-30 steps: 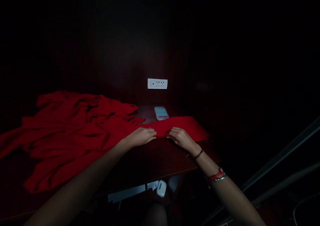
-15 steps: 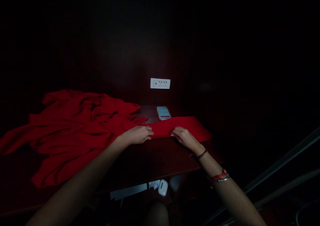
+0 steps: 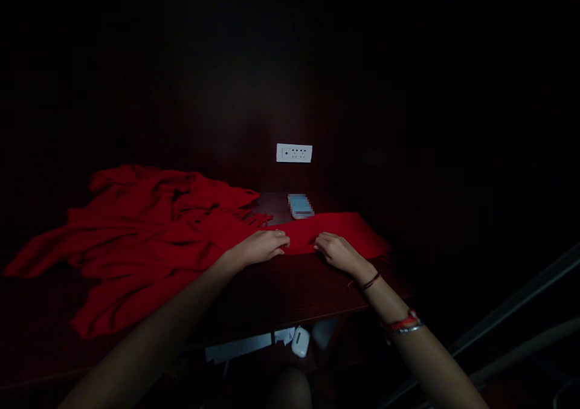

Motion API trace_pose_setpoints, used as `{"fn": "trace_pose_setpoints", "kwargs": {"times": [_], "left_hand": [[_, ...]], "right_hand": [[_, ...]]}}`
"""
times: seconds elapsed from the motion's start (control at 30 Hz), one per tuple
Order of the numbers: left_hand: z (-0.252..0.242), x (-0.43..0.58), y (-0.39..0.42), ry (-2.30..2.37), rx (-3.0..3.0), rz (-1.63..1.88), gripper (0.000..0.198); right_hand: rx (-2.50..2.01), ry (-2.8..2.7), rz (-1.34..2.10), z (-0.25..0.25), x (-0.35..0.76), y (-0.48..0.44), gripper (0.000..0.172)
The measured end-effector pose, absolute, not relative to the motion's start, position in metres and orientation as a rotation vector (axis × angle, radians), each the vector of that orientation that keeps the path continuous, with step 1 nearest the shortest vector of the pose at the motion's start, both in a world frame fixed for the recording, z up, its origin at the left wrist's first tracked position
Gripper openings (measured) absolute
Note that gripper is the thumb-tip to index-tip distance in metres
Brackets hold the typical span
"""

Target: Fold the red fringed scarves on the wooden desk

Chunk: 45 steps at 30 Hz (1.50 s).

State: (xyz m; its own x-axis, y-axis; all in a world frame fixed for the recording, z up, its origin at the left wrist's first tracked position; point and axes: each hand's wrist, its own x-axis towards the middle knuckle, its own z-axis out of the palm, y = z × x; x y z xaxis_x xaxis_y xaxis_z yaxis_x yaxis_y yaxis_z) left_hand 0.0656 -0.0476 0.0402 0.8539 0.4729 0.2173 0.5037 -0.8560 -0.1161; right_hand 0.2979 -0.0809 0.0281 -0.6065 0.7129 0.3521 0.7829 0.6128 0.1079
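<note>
A red fringed scarf [image 3: 156, 240] lies across the dark wooden desk. Its left part is a loose, wrinkled heap, while the right part is a flat, narrow folded strip. My left hand [image 3: 265, 246], with a ring on one finger, rests at the strip's near edge, fingers curled together over the cloth. A short way to its right, my right hand [image 3: 336, 252] has its fingers bent and pinched on the same edge. The fingertips of both hands are partly hidden against the fabric. Bracelets circle my right wrist and forearm.
Just behind the strip lies a pale blue pixelated object [image 3: 300, 206]. A white power socket [image 3: 294, 153] is set in the dark back panel. Below the desk edge [image 3: 312, 321] are a white earbud case [image 3: 300, 342] and papers [image 3: 240, 347]. The right side is very dark.
My left hand has slid slightly right along the strip, closer to my right hand, which stays about where it was on the cloth. The whole view has shifted a little.
</note>
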Motion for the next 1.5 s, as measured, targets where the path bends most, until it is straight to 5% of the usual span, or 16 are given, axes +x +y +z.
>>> {"fn": "trace_pose_setpoints", "kwargs": {"times": [0.8, 1.33, 1.5], "left_hand": [[0.037, 0.029, -0.057, -0.653, -2.583, -0.039, 0.013], [0.037, 0.003, -0.054, -0.855, -2.698, -0.331, 0.026], [0.034, 0.006, -0.053, -0.876, -2.648, -0.292, 0.023]], "right_hand": [[-1.11, -2.554, -0.623, 0.016, 0.269, -0.081, 0.017], [-1.149, -2.576, -0.45, 0.037, 0.231, -0.093, 0.033], [-1.152, -2.566, -0.405, 0.027, 0.207, -0.081, 0.012]]}}
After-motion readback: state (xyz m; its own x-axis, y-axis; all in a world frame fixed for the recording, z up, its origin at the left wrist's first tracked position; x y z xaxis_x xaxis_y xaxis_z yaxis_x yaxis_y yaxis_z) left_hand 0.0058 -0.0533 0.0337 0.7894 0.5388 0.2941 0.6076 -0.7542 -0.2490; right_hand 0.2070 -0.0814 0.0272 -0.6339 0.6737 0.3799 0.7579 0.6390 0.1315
